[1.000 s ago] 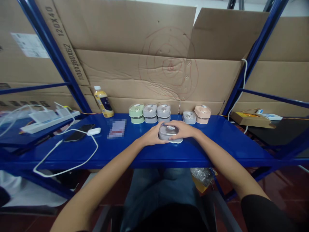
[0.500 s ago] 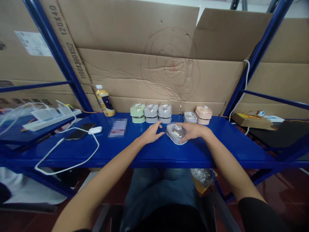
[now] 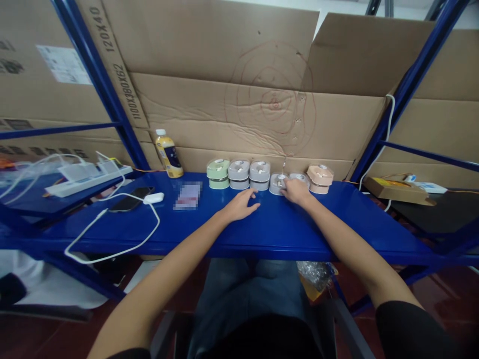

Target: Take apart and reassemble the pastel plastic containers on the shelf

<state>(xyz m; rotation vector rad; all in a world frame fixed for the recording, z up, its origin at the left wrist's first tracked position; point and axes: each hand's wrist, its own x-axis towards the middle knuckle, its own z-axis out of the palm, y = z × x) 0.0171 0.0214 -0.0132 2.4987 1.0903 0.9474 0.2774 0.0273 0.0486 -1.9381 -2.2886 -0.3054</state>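
My right hand (image 3: 297,191) grips the right edge of a low grey rounded case (image 3: 277,184) with a clear top and a small white piece inside. This case stands in the back row, left of another low grey case (image 3: 300,178) that my hand partly covers. My left hand (image 3: 241,204) holds nothing, its fingers apart just above the table, in front of the stacked grey cases. To the left of the gripped case are two grey stacks (image 3: 259,175) (image 3: 238,174) and a green stack (image 3: 218,174). A peach stack (image 3: 320,178) ends the row on the right.
The blue table (image 3: 262,234) has a cardboard wall (image 3: 179,104) behind it. On the left are a yellow bottle (image 3: 169,154), a blurred flat packet (image 3: 188,195), a phone (image 3: 130,200), a white cable (image 3: 112,260) and a power strip (image 3: 88,183). An open carton (image 3: 398,190) lies at right.
My right hand has moved the low grey case from the table's middle back into the row, beside the other low grey case. My left hand stays nearly in place, open. The view has shifted slightly.
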